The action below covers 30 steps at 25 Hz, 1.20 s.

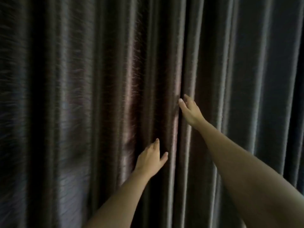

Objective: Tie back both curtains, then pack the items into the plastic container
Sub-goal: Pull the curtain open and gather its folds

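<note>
Two dark, shiny curtains hang closed and fill the head view. The left curtain [98, 96] meets the right curtain [238, 79] at a dark vertical seam just right of centre. My left hand [150, 157] reaches up to the folds of the left curtain close to the seam, fingers extended and touching the cloth. Higher up, my right hand [189, 109] lies at the seam itself, thumb and fingertips straight against the inner edge of the right curtain. Neither hand grips any fabric that I can see. No plastic container or loose items are in view.
Pleated curtain cloth covers the whole scene from edge to edge. The room is dim and the picture is slightly blurred. No floor, window or furniture shows.
</note>
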Tool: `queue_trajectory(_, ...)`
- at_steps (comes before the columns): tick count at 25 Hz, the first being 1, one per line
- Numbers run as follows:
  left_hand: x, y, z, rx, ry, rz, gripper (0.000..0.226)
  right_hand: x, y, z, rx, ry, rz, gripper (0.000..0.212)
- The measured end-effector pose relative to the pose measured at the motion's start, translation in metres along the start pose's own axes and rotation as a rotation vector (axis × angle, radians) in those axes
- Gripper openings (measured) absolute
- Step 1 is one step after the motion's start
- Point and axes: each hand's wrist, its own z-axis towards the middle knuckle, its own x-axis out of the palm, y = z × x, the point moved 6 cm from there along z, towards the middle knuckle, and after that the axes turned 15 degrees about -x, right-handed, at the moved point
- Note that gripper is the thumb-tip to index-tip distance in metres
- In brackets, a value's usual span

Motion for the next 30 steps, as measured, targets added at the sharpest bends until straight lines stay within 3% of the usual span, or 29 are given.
queue_trajectory(4, 0.03, -0.038, 0.033, -0.141, -0.137, -0.094, 0.093, -0.004, 0.0, 0.053, -0.084, 0.003, 0.098, 0.067)
queue_trajectory(8, 0.029, -0.044, 0.062, -0.087, -0.524, 0.139, 0.123, 0.028, -0.001, 0.092, -0.156, 0.071, 0.241, 0.086)
queue_trajectory(11, 0.015, -0.021, 0.078, 0.056, -0.654, 0.443, 0.102, 0.059, 0.021, 0.107, -0.281, 0.095, 0.334, 0.07)
queue_trajectory(13, -0.006, 0.007, 0.084, 0.049, -0.733, 0.578, 0.088, 0.079, 0.039, 0.117, -0.349, 0.116, 0.346, 0.06)
queue_trajectory(16, -0.044, 0.056, 0.088, -0.023, -0.799, 0.723, 0.07, 0.109, 0.068, 0.14, -0.425, 0.115, 0.202, 0.07)
queue_trajectory(19, -0.087, 0.098, 0.096, -0.102, -0.814, 0.831, 0.062, 0.138, 0.094, 0.161, -0.474, 0.085, 0.238, 0.083)
queue_trajectory(22, -0.117, 0.13, 0.091, -0.126, -0.88, 0.851, 0.07, 0.16, 0.124, 0.168, -0.566, 0.068, 0.301, 0.088)
queue_trajectory(27, -0.182, 0.194, 0.065, -0.339, -1.028, 0.6, 0.121, 0.202, 0.183, 0.172, -0.606, 0.013, 0.586, 0.105)
queue_trajectory(30, -0.219, 0.23, 0.057, -0.441, -1.006, 0.471, 0.125, 0.227, 0.224, 0.182, -0.636, 0.015, 0.646, 0.109)
